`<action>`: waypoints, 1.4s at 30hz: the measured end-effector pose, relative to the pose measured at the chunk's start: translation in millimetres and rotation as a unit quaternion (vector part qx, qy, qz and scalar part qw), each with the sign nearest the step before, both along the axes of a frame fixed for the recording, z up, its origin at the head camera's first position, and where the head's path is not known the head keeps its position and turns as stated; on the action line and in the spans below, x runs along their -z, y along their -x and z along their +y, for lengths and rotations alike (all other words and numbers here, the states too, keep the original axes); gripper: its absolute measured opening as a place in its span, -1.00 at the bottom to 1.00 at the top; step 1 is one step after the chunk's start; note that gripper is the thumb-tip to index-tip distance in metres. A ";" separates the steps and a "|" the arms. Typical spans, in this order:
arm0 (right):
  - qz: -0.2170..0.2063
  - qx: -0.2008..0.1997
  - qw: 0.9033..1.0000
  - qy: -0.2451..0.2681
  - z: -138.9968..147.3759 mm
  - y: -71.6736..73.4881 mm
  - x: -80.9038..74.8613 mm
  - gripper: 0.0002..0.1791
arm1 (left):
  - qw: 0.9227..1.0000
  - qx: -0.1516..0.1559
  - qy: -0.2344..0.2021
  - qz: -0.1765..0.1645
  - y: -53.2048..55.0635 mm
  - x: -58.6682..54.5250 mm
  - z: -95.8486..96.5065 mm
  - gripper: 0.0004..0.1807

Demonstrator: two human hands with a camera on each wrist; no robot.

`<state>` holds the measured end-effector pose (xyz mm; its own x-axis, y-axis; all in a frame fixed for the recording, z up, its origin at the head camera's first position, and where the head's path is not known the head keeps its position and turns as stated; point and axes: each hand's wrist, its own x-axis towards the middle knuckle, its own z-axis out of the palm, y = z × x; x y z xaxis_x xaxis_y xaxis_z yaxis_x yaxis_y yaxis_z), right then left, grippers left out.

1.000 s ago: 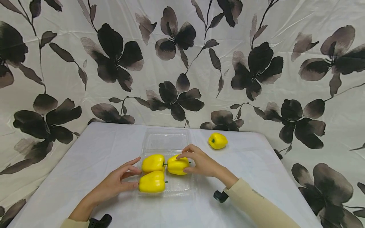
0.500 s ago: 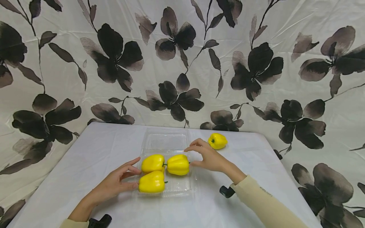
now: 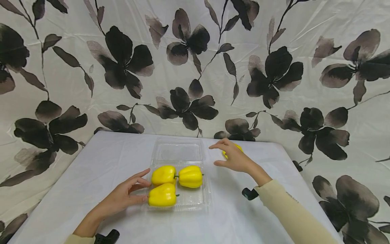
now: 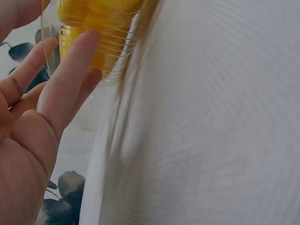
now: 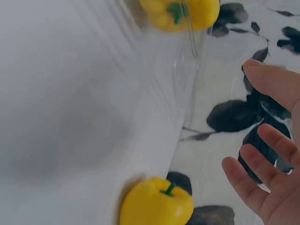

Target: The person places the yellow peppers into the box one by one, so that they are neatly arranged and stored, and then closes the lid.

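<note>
Yellow peppers, three in all, are held close together in a clear plastic box. Its left side is touched by the left hand, with fingers spread. Behind the right hand, whose fingers are opened wide, one more pepper is partly hidden on the white cloth.

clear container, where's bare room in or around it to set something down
Inside the container, the near right corner is bare, bordered by the right pepper and near-left pepper. On the table, left of the lid, beyond the left hand, and between container and right sleeve. Crowded: the container's left half, holding two peppers.
</note>
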<state>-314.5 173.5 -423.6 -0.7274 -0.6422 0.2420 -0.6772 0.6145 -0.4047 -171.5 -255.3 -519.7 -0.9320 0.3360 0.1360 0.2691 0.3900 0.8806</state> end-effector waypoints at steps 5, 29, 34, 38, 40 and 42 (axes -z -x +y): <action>-0.022 0.015 1.000 -0.008 15.6 16.8 -2.8 -0.31 | 1.000 -0.005 -0.001 -0.010 0.8 0.6 -0.2 -0.55; -0.071 0.116 0.988 -0.067 46.9 70.8 8.9 -0.30 | 1.000 -0.011 0.001 -0.013 2.4 1.8 0.5 -0.52; -0.078 0.128 0.986 -0.079 49.9 74.8 10.2 -0.27 | 1.000 -0.001 -0.002 -0.001 0.7 -0.3 0.4 -0.54; -0.088 0.137 0.983 -0.088 49.3 76.8 11.1 -0.26 | 1.000 0.002 -0.004 0.003 -1.4 -1.5 -0.1 -0.55; -0.090 0.141 0.982 -0.092 49.0 77.5 11.2 -0.26 | 1.000 0.000 -0.002 0.001 -1.7 -1.7 -0.1 -0.55; -0.094 0.146 0.980 -0.096 48.6 78.0 11.7 -0.27 | 1.000 -0.001 0.000 0.002 -1.2 -1.4 -0.2 -0.55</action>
<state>-392.6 222.1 -435.2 -0.9074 -0.4198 -0.0188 -0.3849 0.8483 -0.3636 -170.3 -255.5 -518.3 -0.9323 0.3337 0.1394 0.2715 0.3910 0.8795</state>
